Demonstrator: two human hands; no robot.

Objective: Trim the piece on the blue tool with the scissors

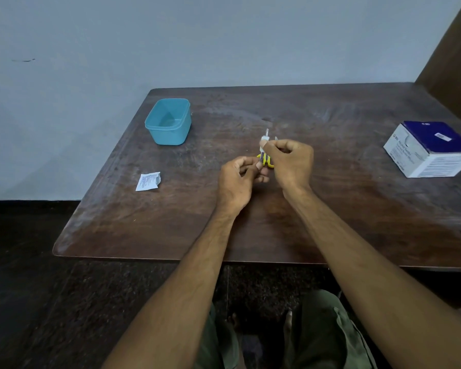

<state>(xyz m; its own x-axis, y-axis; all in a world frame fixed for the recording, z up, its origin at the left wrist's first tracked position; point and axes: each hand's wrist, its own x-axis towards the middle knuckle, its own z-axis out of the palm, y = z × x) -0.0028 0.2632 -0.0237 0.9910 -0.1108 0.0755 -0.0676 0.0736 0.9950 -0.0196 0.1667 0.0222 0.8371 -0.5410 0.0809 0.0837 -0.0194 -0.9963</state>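
Hands are meeting over the middle of the desk point(330, 209), both working on one small item. The left hand point(236, 181) is pinching the lower end of a slim syringe-like tube point(264, 145) between thumb and curled fingers, so its grip is grasping that piece. The right hand point(290, 162) is closing its fingers round the upper part of the same tube, with a clear tip poking out above its knuckles. Something yellow point(268, 162) is showing between the two hands; whether it belongs to the tube or is a separate part is too hidden to tell.

Off to the left, a torn white sachet point(148, 181) is lying flat on the desk, already opened, which suggests that an unwrapping step is done. A teal tub point(168, 122) is standing farther back on the left, uncovered and seemingly with nothing in it. A blue and white carton point(430, 149) is sitting at the right edge, well apart from the hands.

Judging by this, the work is looking partway along: the packet is open, the piece is in hand, and nothing is yet lying in the tub.
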